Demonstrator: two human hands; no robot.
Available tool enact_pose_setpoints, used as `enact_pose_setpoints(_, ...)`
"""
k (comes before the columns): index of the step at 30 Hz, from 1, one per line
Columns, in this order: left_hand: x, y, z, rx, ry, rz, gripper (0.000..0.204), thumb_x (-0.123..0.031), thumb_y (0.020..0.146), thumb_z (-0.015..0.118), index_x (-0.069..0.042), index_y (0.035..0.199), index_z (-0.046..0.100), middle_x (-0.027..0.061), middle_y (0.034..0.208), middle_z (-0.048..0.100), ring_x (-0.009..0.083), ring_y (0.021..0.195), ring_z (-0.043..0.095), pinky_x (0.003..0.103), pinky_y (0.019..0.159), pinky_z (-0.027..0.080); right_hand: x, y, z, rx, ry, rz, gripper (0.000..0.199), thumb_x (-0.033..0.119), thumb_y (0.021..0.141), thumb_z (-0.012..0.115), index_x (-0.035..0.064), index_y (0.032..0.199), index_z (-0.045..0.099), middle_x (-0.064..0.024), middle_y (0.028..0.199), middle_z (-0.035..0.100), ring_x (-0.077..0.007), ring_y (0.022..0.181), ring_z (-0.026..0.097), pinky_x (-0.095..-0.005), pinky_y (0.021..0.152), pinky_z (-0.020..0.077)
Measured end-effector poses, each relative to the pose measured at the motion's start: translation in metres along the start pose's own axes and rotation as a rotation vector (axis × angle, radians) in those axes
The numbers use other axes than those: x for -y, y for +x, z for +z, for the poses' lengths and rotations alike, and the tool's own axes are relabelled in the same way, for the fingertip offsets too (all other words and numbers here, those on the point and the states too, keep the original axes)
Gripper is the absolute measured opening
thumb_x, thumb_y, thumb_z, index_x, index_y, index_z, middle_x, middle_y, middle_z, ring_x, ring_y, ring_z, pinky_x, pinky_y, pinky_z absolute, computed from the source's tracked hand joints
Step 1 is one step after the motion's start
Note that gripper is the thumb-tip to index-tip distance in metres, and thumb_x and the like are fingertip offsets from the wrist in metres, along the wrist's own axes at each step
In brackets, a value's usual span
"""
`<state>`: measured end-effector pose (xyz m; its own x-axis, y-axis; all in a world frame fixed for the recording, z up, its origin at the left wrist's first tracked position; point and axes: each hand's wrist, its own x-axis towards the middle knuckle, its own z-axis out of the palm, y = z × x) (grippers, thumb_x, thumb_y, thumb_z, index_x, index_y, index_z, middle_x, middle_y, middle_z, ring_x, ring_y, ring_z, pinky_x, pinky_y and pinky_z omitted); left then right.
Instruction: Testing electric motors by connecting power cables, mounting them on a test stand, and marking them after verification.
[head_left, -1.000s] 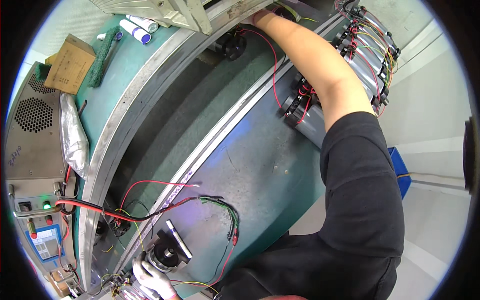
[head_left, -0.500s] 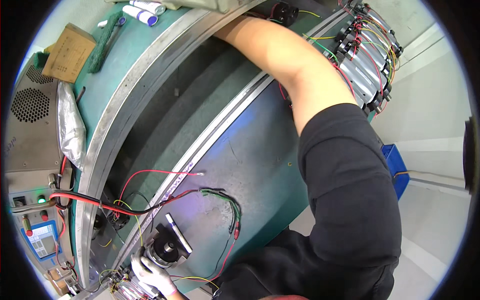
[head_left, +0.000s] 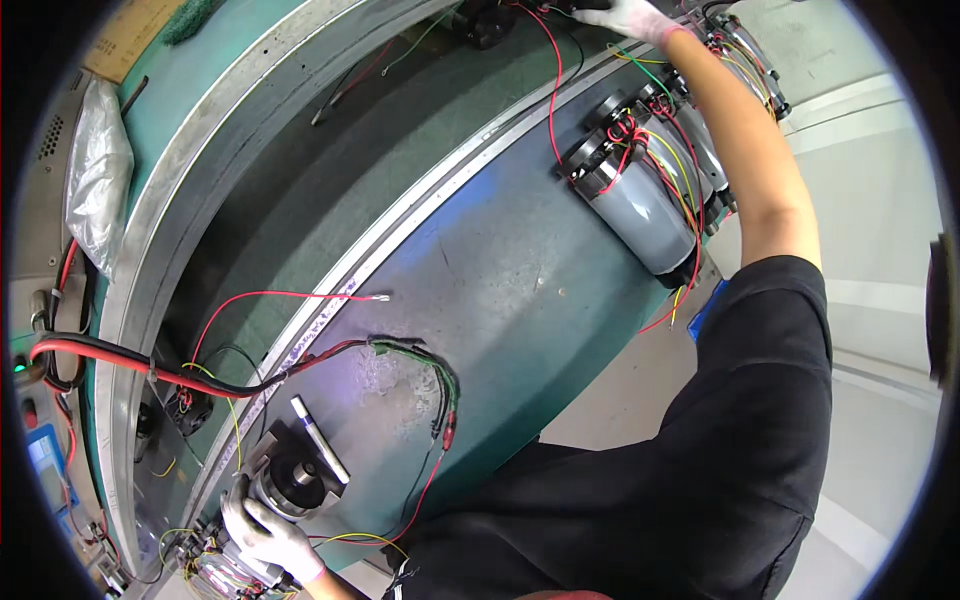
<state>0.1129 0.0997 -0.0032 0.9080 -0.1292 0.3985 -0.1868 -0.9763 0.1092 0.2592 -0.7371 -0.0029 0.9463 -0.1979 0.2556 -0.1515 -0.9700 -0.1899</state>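
Note:
My left hand (head_left: 268, 537), in a pale glove, curls round the side of a cylindrical motor (head_left: 290, 487) at the lower left. The motor's dark round end and short shaft face up, in a metal cradle (head_left: 326, 503). My right hand (head_left: 632, 20), gloved too, is at the top edge, its fingers stretched leftward beside loose wires; the frame partly cuts it off. Left of it lies a black round part (head_left: 490, 24) with wires. Below my right forearm lies a grey cylindrical motor (head_left: 640, 215) with red and yellow wires, among several similar ones.
A white marker pen (head_left: 320, 440) lies beside the cradle. A red and black cable (head_left: 200, 378) crosses the metal rail (head_left: 400, 235) to a bundle of green-sleeved leads (head_left: 440, 375). The curved metal beam (head_left: 150, 215) bounds the far side, with a clear plastic bag (head_left: 98, 170) beyond.
My right hand has come out from behind the metal beam and moved right, into view. The whole view has shifted, showing more of the right-hand motors. My left hand stays at its motor.

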Motion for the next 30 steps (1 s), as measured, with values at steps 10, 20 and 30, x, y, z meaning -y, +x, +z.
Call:
enact_pose_setpoints(10, 0.005, -0.003, 0.013, -0.016, -0.078, 0.019, 0.039, -0.026, 0.109, 0.049, 0.000, 0.120, 0.076, 0.0172, 0.117, 0.078, 0.0361, 0.109, 0.073, 0.047, 0.102, 0.053, -0.083, 0.098, 0.134, 0.467, -0.673, 0.049, 0.054, 0.052, 0.101, 0.055, 0.0099, 0.121, 0.082, -0.0176, 0.130, 0.077, -0.0344, 0.121, 0.073, -0.0446, 0.100, 0.0591)
enact_pose_setpoints(20, 0.002, 0.000, -0.002, -0.020, 0.006, 0.042, 0.036, -0.023, 0.108, 0.051, 0.000, 0.119, 0.076, 0.0179, 0.117, 0.078, 0.0363, 0.108, 0.073, 0.047, 0.101, 0.053, 0.001, 0.079, 0.138, 0.382, -0.170, 0.276, 0.055, 0.045, 0.087, 0.073, -0.0040, 0.112, 0.080, -0.0243, 0.115, 0.080, -0.0368, 0.101, 0.078, -0.0451, 0.084, 0.0616)
enact_pose_setpoints(30, 0.008, -0.004, -0.012, -0.040, 0.051, 0.041, 0.033, -0.021, 0.108, 0.053, 0.000, 0.118, 0.076, 0.0179, 0.116, 0.077, 0.0373, 0.108, 0.072, 0.048, 0.101, 0.052, 0.046, 0.094, 0.136, 0.332, 0.020, 0.503, 0.049, 0.043, 0.094, 0.074, -0.0010, 0.115, 0.080, -0.0259, 0.120, 0.077, -0.0404, 0.116, 0.075, -0.0470, 0.099, 0.0606)
